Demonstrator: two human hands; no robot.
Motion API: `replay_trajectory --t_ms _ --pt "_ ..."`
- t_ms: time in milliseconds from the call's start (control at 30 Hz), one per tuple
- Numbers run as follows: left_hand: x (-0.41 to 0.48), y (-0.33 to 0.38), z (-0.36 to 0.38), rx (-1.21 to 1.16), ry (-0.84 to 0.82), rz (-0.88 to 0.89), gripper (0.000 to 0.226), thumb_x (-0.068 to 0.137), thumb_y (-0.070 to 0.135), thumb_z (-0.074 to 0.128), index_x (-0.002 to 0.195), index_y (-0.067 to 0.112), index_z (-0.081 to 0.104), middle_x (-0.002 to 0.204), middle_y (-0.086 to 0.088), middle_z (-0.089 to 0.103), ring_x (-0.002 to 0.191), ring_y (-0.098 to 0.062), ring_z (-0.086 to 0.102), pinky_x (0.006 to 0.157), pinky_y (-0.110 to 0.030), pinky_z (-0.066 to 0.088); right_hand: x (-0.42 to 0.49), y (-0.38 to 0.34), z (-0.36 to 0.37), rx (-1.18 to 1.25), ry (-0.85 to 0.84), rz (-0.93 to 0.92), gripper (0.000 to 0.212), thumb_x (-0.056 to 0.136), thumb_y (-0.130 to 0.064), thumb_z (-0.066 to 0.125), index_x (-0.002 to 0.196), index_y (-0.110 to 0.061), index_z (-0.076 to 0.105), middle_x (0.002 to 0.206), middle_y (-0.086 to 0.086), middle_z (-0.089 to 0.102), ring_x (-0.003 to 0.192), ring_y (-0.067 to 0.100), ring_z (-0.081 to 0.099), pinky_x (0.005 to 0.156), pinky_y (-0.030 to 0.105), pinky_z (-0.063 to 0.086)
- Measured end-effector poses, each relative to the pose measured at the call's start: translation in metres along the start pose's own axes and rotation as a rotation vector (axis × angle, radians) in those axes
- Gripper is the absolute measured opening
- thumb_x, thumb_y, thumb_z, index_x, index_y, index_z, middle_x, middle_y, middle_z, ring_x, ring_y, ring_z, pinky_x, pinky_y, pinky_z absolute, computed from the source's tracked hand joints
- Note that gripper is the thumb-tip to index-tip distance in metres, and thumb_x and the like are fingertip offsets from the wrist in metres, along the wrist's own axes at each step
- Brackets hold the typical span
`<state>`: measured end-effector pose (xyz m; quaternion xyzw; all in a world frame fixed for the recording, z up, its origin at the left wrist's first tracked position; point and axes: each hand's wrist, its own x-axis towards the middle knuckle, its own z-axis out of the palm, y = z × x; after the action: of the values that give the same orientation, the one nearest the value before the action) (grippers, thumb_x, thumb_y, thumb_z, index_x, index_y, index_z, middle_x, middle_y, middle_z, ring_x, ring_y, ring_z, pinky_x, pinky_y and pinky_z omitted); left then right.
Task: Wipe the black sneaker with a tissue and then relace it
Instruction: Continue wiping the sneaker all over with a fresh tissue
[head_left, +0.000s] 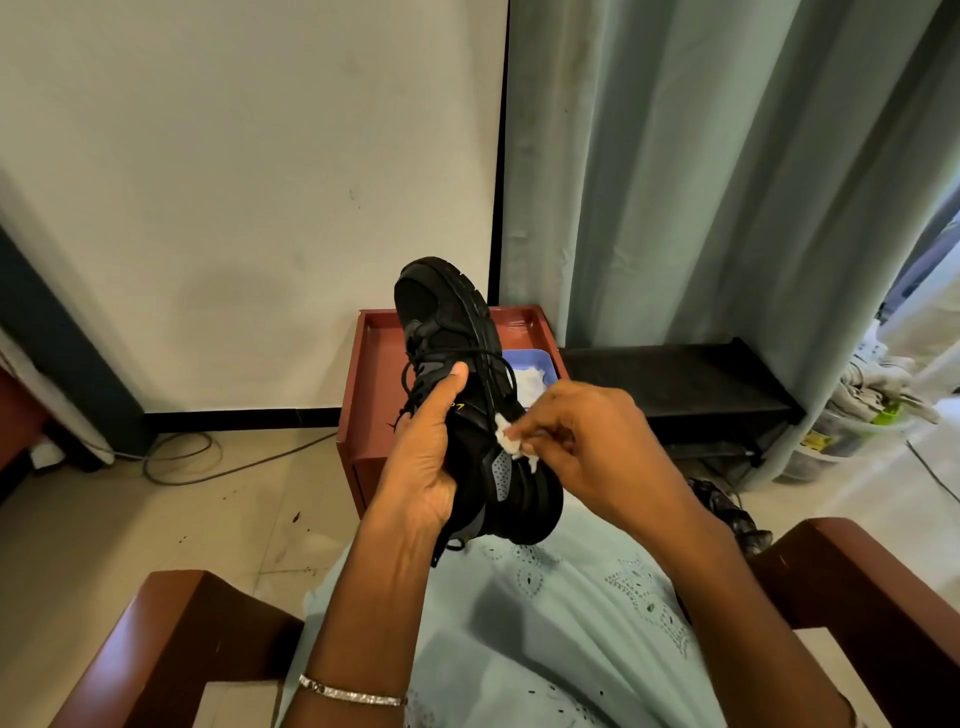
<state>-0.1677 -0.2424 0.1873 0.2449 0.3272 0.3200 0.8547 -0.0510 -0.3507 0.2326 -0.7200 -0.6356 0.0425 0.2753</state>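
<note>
The black sneaker (451, 322) is held up over my lap, toe pointing away and sole turned to the right. My left hand (425, 452) grips its laced upper, with the thumb lying along the black laces (415, 371). A crumpled white tissue (506, 439) is pinched in my right hand (576, 441) and pressed against the sneaker's side near the heel. The heel rests close to my light green garment.
A red-brown side table (374, 343) stands behind the sneaker and carries a blue tray (535, 359) with more white tissue. A low black shelf (675, 379) lies to the right under a green curtain. Wooden chair arms flank my lap. Cables trail on the floor at left.
</note>
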Motion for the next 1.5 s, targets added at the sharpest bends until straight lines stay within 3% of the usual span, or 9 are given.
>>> replay_trajectory --t_ms 167,367,567,633,833,967,1233,1300,1500 --pt "0.003 -0.002 0.002 0.007 -0.014 0.003 0.05 0.083 0.038 0.074 0.121 0.006 0.068 0.116 -0.021 0.07 0.105 -0.039 0.068 0.098 -0.056 0.05 0.0 0.0 -0.017 -0.016 -0.136 0.007 0.019 0.087 -0.016 0.074 0.098 -0.031 0.079 0.083 -0.02 0.065 0.077 0.003 0.064 0.08 0.019 0.053" --pt "0.0 -0.01 0.008 0.006 0.037 0.037 0.055 0.075 0.034 0.082 0.122 0.011 0.066 0.109 -0.02 0.072 0.096 -0.04 0.071 0.085 -0.056 0.056 0.031 0.016 0.011 0.081 0.27 -0.016 0.014 0.084 -0.011 0.075 0.093 -0.022 0.079 0.085 -0.007 0.071 0.071 0.006 0.062 0.072 0.031 0.056" --pt "0.002 -0.012 0.013 0.029 0.033 0.088 0.066 0.067 0.034 0.089 0.125 0.014 0.065 0.116 -0.017 0.071 0.101 -0.038 0.07 0.092 -0.055 0.054 0.038 0.019 0.026 0.107 0.559 -0.062 0.014 0.085 -0.008 0.074 0.097 -0.014 0.077 0.089 -0.003 0.071 0.076 0.005 0.062 0.073 0.02 0.053" --pt "0.002 -0.013 0.011 0.036 0.041 0.077 0.072 0.065 0.035 0.091 0.128 0.014 0.062 0.115 -0.018 0.071 0.1 -0.039 0.07 0.089 -0.056 0.054 0.035 0.016 0.021 0.114 0.484 -0.03 0.015 0.085 -0.009 0.074 0.098 -0.016 0.077 0.09 -0.004 0.071 0.077 0.005 0.063 0.074 0.021 0.054" --pt "0.001 -0.009 0.006 0.021 0.023 0.043 0.06 0.073 0.034 0.085 0.125 0.01 0.065 0.112 -0.021 0.071 0.099 -0.041 0.07 0.088 -0.061 0.053 0.016 0.01 -0.027 0.05 -0.109 0.119 0.014 0.081 -0.02 0.081 0.092 -0.029 0.08 0.084 -0.012 0.075 0.074 0.003 0.068 0.08 0.028 0.058" --pt "-0.004 -0.012 0.014 0.022 -0.011 0.028 0.05 0.079 0.033 0.078 0.12 0.006 0.068 0.106 -0.019 0.073 0.092 -0.037 0.072 0.083 -0.052 0.057 0.017 0.01 -0.027 0.044 -0.06 0.138 0.011 0.08 -0.02 0.08 0.089 -0.027 0.081 0.08 -0.01 0.075 0.068 0.003 0.068 0.076 0.029 0.059" --pt "-0.003 -0.018 0.019 0.025 0.025 0.055 0.064 0.069 0.03 0.087 0.125 0.011 0.064 0.113 -0.022 0.071 0.099 -0.042 0.07 0.088 -0.061 0.053 0.04 0.019 0.013 0.1 0.498 0.079 0.01 0.083 -0.013 0.076 0.092 -0.018 0.077 0.084 -0.004 0.067 0.07 0.008 0.062 0.068 0.033 0.057" --pt "0.0 -0.017 0.015 0.02 0.045 0.044 0.073 0.063 0.032 0.091 0.127 0.012 0.062 0.114 -0.022 0.07 0.1 -0.043 0.069 0.089 -0.063 0.052 0.038 0.018 0.013 0.105 0.446 0.037 0.012 0.084 -0.012 0.075 0.095 -0.017 0.077 0.087 -0.005 0.068 0.072 0.007 0.061 0.07 0.025 0.055" --pt "-0.004 -0.01 0.007 -0.017 -0.024 -0.012 0.04 0.083 0.032 0.074 0.114 0.007 0.071 0.11 -0.023 0.071 0.099 -0.04 0.069 0.09 -0.056 0.054 0.017 0.017 -0.016 0.057 -0.062 0.039 0.016 0.084 -0.015 0.077 0.097 -0.025 0.079 0.087 -0.013 0.072 0.075 0.002 0.066 0.075 0.015 0.053"
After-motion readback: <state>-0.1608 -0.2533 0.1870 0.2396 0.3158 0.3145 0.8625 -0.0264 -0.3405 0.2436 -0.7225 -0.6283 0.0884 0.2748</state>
